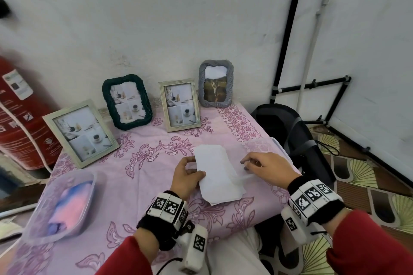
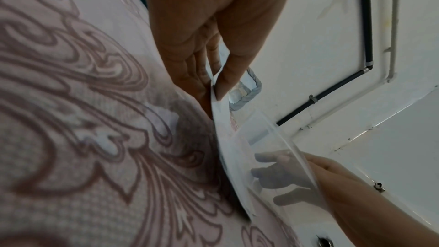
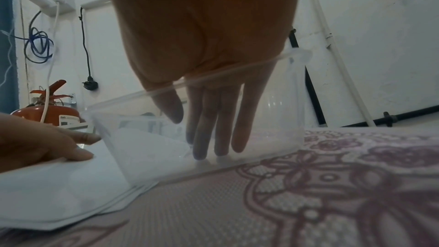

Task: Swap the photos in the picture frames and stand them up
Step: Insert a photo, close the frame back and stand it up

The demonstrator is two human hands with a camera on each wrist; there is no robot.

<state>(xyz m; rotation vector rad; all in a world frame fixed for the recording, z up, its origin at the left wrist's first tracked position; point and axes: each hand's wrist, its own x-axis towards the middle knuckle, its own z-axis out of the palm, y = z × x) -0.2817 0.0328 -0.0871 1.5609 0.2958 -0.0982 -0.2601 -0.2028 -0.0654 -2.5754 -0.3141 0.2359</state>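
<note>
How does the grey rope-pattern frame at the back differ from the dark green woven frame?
The grey rope-pattern picture frame shows a cat photo that leaves a white gap at the top of its opening; the dark green woven picture frame shows a pale collage of four still-life pictures that fills its opening. The grey frame stands further right, near the table's corner; the green one stands left and tilts. Both stand up at the wall, in portrait format.
</note>
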